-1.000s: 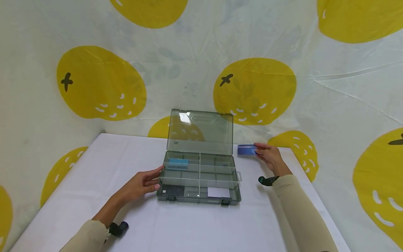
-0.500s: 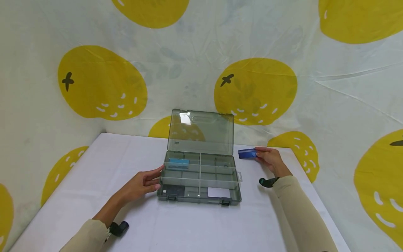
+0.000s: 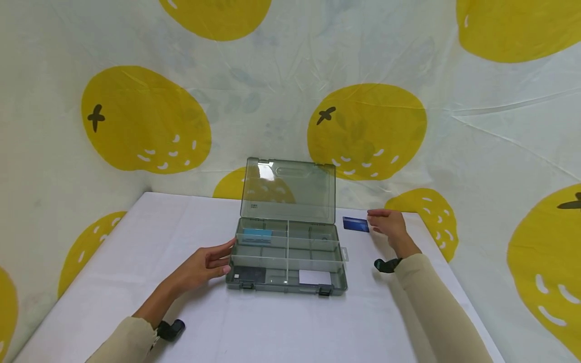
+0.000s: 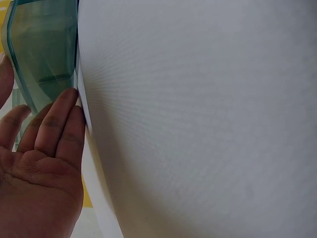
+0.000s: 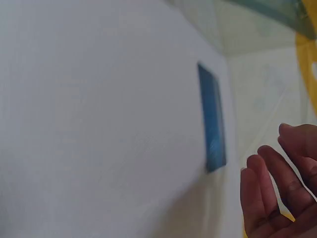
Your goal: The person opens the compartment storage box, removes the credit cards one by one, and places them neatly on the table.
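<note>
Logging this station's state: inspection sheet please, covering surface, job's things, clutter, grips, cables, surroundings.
Surface: white-covered table.
Job's things: box open, lid raised at the back; inside, light-blue card rear left, dark card front left, white card front right; blue card flat on the table, right of the box.
Clutter: nothing seen.
Grips: left grip, a bare hand, touches the box's left side; right grip, also bare, holds nothing, beside the blue card.
Cables: nothing certain; a thin end by the left wrist camera may be strap or cord, cannot tell.
Surroundings: pale backdrop with yellow fruit print.
</note>
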`<state>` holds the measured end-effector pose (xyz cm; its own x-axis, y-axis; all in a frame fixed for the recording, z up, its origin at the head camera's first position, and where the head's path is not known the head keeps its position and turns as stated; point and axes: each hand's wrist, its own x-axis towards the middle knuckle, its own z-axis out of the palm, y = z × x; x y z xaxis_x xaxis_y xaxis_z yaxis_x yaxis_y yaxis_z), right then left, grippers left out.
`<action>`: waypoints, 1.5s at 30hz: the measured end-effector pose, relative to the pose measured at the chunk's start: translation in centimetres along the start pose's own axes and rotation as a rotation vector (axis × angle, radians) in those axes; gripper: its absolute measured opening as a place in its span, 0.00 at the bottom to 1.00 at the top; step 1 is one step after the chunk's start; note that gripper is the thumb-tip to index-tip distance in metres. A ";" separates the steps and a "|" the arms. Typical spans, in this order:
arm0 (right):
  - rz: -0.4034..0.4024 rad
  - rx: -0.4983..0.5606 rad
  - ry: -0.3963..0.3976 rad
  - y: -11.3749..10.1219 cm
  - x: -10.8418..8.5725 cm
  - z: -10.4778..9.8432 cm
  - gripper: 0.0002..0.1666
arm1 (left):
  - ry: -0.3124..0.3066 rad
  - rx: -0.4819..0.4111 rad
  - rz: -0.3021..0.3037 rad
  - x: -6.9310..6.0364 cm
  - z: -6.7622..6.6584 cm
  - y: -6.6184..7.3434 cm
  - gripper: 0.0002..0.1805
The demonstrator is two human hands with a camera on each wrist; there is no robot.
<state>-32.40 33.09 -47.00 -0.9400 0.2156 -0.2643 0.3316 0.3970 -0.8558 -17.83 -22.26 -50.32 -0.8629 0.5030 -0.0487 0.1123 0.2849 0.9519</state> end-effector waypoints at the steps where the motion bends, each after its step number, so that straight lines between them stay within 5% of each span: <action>1: -0.018 0.006 -0.004 -0.6 -0.5 0.1 0.24 | 0.000 0.002 -0.002 0.0 0.0 0.0 0.44; 11: -0.183 0.065 -0.133 -7.2 -4.9 3.4 0.27 | 0.012 0.019 -0.022 -0.1 0.0 0.1 0.45; 23: -0.376 0.157 -0.394 -11.2 -9.4 8.9 0.28 | 0.015 0.020 -0.037 0.0 0.1 0.1 0.45; 31: -0.377 0.180 -0.513 -12.1 -10.5 12.5 0.27 | 0.001 0.002 -0.009 0.0 0.0 0.0 0.45; 45: -0.305 0.204 -0.585 -11.9 -10.2 18.7 0.21 | 0.006 0.013 -0.015 0.1 0.0 0.0 0.45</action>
<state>-28.24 9.48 -42.38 -0.8963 -0.4188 -0.1456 0.0778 0.1748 -0.9815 -17.89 -22.21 -50.37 -0.8675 0.4936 -0.0614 0.1056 0.3033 0.9470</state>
